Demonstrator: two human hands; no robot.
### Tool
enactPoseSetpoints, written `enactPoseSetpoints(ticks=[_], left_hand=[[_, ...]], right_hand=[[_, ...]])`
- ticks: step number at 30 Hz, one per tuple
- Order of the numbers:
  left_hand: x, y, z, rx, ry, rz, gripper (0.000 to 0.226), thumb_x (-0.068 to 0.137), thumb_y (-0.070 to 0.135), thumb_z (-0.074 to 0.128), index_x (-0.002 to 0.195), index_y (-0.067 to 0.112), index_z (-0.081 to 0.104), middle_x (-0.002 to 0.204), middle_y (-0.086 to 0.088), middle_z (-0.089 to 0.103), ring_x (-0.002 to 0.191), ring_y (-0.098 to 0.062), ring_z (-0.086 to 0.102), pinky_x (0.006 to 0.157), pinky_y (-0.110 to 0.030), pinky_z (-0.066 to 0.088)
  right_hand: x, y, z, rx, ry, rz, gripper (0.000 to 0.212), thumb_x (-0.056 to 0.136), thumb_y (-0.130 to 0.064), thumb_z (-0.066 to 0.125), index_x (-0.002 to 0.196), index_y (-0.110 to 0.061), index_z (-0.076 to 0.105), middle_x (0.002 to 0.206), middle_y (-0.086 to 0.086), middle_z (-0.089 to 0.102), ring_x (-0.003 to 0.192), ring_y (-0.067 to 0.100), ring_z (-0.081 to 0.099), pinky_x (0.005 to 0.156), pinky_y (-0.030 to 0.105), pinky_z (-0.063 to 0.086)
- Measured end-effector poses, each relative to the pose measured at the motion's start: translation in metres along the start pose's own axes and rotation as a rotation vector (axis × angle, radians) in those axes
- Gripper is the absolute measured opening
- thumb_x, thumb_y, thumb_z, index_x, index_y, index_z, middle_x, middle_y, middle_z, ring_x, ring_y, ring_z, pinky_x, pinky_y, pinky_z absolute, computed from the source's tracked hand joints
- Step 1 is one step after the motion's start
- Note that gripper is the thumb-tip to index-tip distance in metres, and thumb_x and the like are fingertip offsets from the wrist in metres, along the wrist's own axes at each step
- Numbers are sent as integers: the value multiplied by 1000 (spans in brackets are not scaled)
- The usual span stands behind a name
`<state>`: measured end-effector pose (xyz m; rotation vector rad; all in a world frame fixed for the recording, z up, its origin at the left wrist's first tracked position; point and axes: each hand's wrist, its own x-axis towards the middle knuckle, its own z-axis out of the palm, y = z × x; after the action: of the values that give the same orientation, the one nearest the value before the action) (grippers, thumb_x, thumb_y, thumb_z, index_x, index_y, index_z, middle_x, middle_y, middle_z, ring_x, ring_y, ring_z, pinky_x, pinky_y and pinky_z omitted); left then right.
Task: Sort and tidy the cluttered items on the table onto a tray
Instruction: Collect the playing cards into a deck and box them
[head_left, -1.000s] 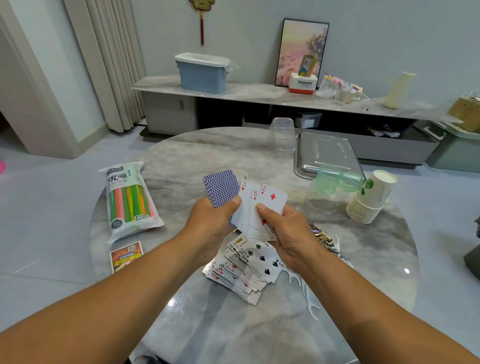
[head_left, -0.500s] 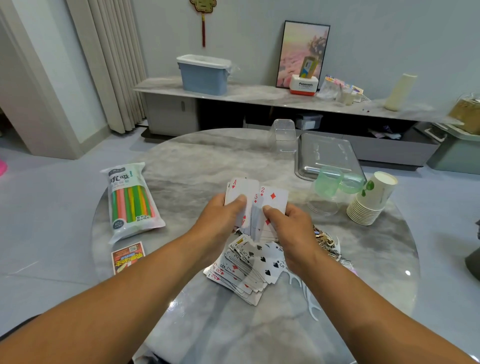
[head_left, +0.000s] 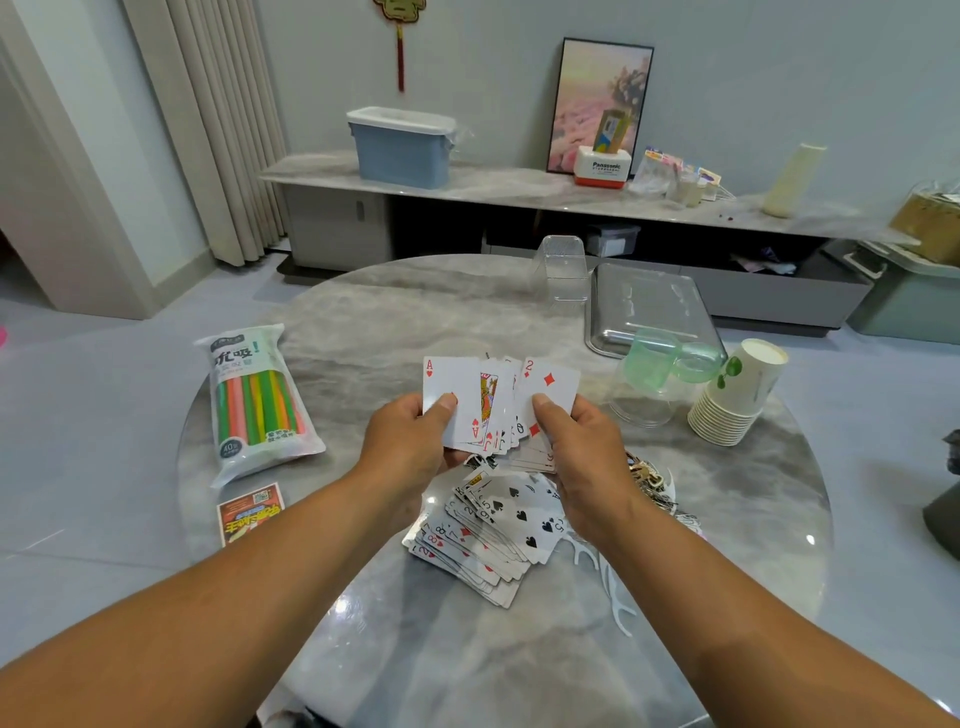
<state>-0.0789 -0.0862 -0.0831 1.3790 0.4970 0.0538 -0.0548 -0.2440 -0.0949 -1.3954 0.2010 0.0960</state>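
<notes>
Reaching in from the bottom corners of the frame, two bare forearms meet over the middle of a round marble table (head_left: 374, 322). Low in the centre, just under the wrists, a loose heap of playing cards (head_left: 488, 540) lies face up on the tabletop, with white floss picks (head_left: 610, 587) scattered at its right edge. Above the heap, the left hand (head_left: 410, 452) and the right hand (head_left: 582, 457) are close together, each with thumb on top and fingers curled beneath, pinching opposite sides of a fan of cards (head_left: 496, 405) held clear of the table; an ace of hearts shows at the fan's left and a two of diamonds at its right. At the left of the frame a packet of coloured straws (head_left: 254, 400) lies flat, and a small orange leaflet (head_left: 252, 512) sits just below it. Right of centre a stack of paper cups (head_left: 737, 395) leans on its side, beside a clear cup holding green plastic pieces (head_left: 660, 374). Farther back, upper right of the table, the metal tray (head_left: 649, 306) rests with a clear plastic box (head_left: 563, 267) just beside its left edge.
</notes>
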Motion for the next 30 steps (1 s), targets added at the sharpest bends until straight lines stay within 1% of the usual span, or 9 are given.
enactPoseSetpoints(ticks=[6,8,11,13,14,17,20,25,30], left_hand=[[-6,-5,2,50,-116,-24,15,100,18,61,104,8,72,90,-6,78,77,-17,75,64,-27,60],[-8,-6,4,177,-188,-37,22,105,23,53,108,13,72,91,-4,76,79,-16,72,67,-26,58],[-9,-1,1,394,-292,-33,21,106,23,48,113,25,68,89,3,68,79,-12,62,65,-20,53],[-6,0,-6,563,-329,-42,30,102,17,56,131,25,57,104,-3,65,88,-16,61,71,-24,52],[-4,0,-11,723,-341,-36,48,98,18,64,143,23,48,120,-7,63,100,-20,63,79,-27,53],[-5,-3,-23,1322,-407,-75,88,78,38,85,148,17,38,140,-7,54,118,-25,60,95,-35,52],[-11,-22,-24,1666,-441,-75,94,64,48,89,139,17,40,139,-9,42,120,-27,55,87,-33,50],[-8,-38,-22,1619,-388,-50,98,60,45,93,133,14,36,131,-10,46,117,-29,56,80,-32,45],[-2,-42,-27,1480,-338,-107,96,57,42,95,133,14,43,132,-7,52,116,-25,58,87,-31,51]], right_hand=[[-6,4,10,-6,-225,22,24,97,-10,66,121,-12,65,107,11,77,99,30,74,85,47,61],[-7,7,10,-120,-178,6,29,92,-5,71,120,-10,65,99,7,78,90,24,76,74,38,63],[-2,3,3,-232,-77,56,33,91,-3,72,121,-9,64,102,9,76,88,26,74,73,40,63],[2,-3,-6,-380,-83,110,36,91,-2,72,124,-10,60,106,9,72,83,23,69,56,30,59],[2,-4,-11,-502,-112,137,37,91,-1,71,124,-13,59,105,8,71,83,23,68,52,30,57],[1,5,-15,-899,-214,188,29,92,-1,66,115,-18,58,101,10,70,90,35,72,72,52,62],[-2,16,-12,-1176,-239,180,48,88,-21,77,130,-13,57,125,12,66,111,32,66,94,48,57],[-9,21,-5,-1421,-176,102,76,72,-47,83,139,-23,56,139,7,52,124,29,54,100,40,51],[-20,28,0,-1433,-237,84,81,66,-49,82,138,-32,50,134,1,54,123,25,55,102,39,46]])
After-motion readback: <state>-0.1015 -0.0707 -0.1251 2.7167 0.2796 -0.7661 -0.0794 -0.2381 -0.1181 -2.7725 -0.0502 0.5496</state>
